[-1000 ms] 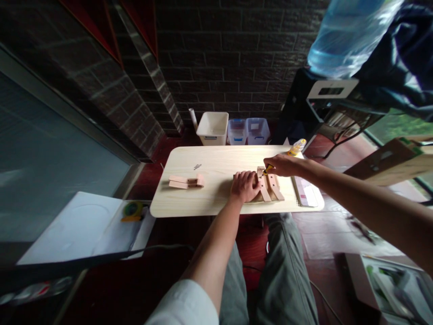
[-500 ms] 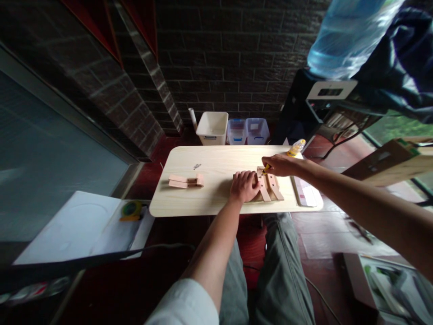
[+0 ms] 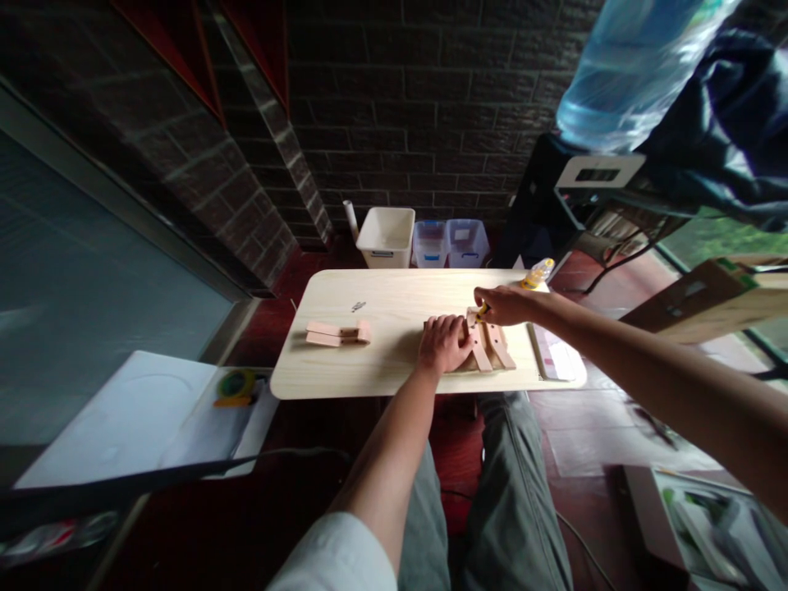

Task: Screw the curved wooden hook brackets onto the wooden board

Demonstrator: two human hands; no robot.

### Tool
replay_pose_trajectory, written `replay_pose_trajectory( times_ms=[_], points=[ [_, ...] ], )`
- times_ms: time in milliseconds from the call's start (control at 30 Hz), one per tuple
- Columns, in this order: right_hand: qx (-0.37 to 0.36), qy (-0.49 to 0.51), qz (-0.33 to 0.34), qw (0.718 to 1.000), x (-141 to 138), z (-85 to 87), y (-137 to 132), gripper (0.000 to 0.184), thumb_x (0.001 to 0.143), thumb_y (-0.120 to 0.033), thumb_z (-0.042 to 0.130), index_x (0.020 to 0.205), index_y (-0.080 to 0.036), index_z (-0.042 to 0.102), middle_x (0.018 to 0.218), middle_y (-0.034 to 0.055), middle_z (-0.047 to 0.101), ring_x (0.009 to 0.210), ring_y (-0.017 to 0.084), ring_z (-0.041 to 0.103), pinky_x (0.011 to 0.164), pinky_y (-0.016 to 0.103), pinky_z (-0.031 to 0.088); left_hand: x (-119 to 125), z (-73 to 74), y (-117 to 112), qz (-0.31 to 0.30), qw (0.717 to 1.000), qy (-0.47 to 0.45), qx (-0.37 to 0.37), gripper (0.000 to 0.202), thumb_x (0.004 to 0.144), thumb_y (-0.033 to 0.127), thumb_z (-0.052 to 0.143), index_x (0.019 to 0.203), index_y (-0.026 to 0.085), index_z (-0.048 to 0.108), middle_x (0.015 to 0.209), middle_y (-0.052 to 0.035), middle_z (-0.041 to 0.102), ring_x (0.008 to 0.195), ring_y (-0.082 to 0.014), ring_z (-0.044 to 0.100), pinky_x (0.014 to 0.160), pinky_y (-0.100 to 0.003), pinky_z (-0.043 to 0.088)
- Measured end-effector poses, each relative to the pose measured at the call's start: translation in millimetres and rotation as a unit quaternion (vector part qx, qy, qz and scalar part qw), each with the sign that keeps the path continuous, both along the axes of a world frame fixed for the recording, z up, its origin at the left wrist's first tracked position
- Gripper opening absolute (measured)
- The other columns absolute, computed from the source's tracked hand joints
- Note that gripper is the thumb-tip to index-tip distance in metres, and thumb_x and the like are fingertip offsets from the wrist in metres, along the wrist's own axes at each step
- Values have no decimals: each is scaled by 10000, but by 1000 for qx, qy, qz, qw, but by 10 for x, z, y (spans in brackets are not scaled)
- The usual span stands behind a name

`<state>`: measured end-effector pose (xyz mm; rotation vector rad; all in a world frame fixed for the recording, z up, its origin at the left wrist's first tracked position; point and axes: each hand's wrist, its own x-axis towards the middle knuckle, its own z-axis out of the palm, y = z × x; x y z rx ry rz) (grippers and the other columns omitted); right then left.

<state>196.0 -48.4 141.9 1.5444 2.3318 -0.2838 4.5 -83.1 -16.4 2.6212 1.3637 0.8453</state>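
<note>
My right hand is closed around a small screwdriver with a yellow and black handle. Its lower end points down at the upper part of a light wooden slat assembly; whether the tip sits in a hole is too small to tell. My left hand grips the left side of that assembly, thumb beside the nearest slat, pressing it against the table. Dark holes show along the angled slats. A second pair of joined wooden pieces lies to the left, with several small dark screws behind it.
On the pale table, a clear bottle with yellow parts stands back right, and a flat pinkish-white case lies at the right end. Behind are a white bin and bluish clear bins. A tape measure lies left.
The view has shifted slightly. Both hands stay at the same slat assembly, and the screwdriver and right hand have turned only a little.
</note>
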Motion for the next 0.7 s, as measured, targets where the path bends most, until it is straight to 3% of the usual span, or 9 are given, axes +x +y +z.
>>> replay_pose_trajectory(
  times_ms=[700],
  points=[
    [-3, -26, 8, 1000, -20, 74, 2, 364, 1043, -413, 706, 1329, -189, 679, 1313, 92, 720, 1114, 238, 734, 959, 464, 640, 10, -47, 20, 0, 1000, 6, -1, 393, 1015, 463, 614, 1343, 247, 632, 1265, -113, 734, 1227, -327, 635, 1133, -524, 423]
  ],
)
